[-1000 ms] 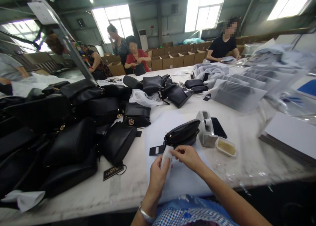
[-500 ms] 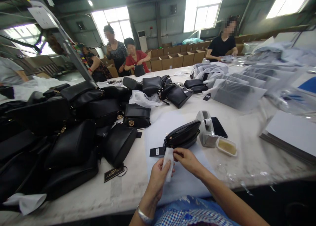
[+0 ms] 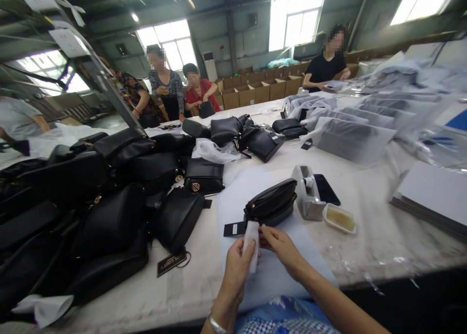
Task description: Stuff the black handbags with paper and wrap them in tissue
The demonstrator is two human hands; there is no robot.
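My left hand (image 3: 237,266) grips a narrow folded piece of thin white paper (image 3: 251,236), thumb across its front. My right hand (image 3: 279,244) is closed in a pinch at the upper right edge of that paper; its fingertips are partly hidden. Just beyond both hands a small black handbag (image 3: 272,200) with a zipper stands on a white sheet (image 3: 241,193). A black hang tag (image 3: 233,229) with a white label lies to the left of the paper, beside the bag.
Many black handbags (image 3: 109,222) are piled on the left. To the right stand a tape dispenser (image 3: 308,193), a black phone (image 3: 326,189) and a small tray (image 3: 340,218). Bags in translucent sleeves (image 3: 350,139) and a paper stack (image 3: 434,195) lie farther right. Several co-workers stand across the table.
The view has shifted slightly, so the table's things sit a little lower and to the right. Both hands stay at the folded paper, with the right fingers slightly lower along its edge.
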